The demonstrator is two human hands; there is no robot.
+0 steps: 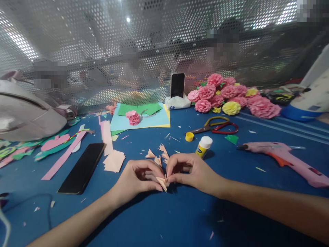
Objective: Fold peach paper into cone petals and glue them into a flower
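My left hand [136, 180] and my right hand [190, 171] meet at the middle of the blue table [164, 219]. Together they pinch a small folded peach paper piece [162, 182] between their fingertips. Both hands have their fingers curled closed on it. Just beyond the hands lie several folded peach paper petals [159, 155]. A stack of peach paper squares [114, 161] sits to the left of them. An uncapped glue stick [204, 146] lies close to my right hand, its yellow cap [189, 136] nearby.
A black phone [82, 167] lies left. Scissors [216, 127], a pink glue gun [285, 158], a heap of pink and yellow paper flowers [228, 96], coloured paper sheets [141, 116], one pink flower [134, 117] and a propped phone [177, 85] stand farther back. Perforated metal screen behind.
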